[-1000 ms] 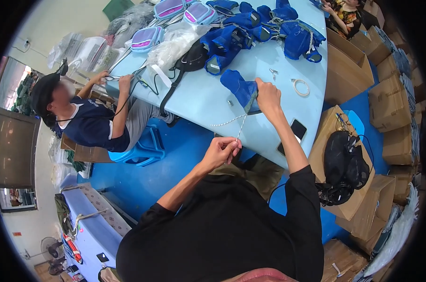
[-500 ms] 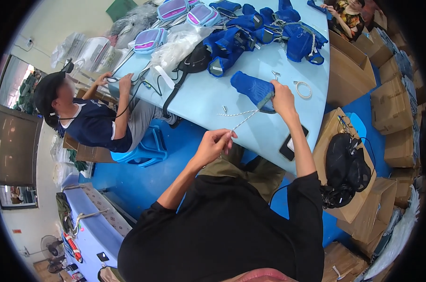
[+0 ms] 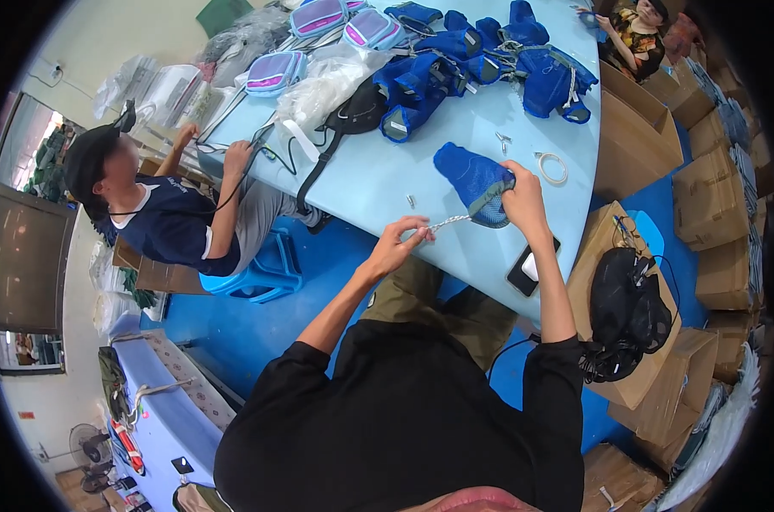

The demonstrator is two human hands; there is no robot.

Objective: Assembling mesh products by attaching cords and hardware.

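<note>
On my feed, left hand (image 3: 401, 245) has thumb and fingers pinched on a pale cord (image 3: 452, 223); right hand (image 3: 525, 196) grips the blue mesh pouch (image 3: 471, 175) at its near end. Pouch is over the counter (image 3: 378, 183) close to its front edge, closed end pointing away from the person. Can't tell from here if it rests on the top or hangs just above.

Cord runs fairly straight between pouch and left hand. Main risk I'd log: the pinch is small, so a hard tug could slip the cord out of the fingertips. Strands look twisted together; if so, they could snag or pull unevenly. Too loose a right-hand grip and the pouch would drag along with the cord; too tight and the mesh could bunch, jamming it.

Secondary: a small silvery piece (image 3: 411, 201) lies just beyond the left hand, easily knocked by a sweep of the cord. The phone (image 3: 518, 280) is near the counter edge beside the right forearm; an elbow swing could nudge it off. Tape ring (image 3: 565, 173) sits farther right, lower risk.
</note>
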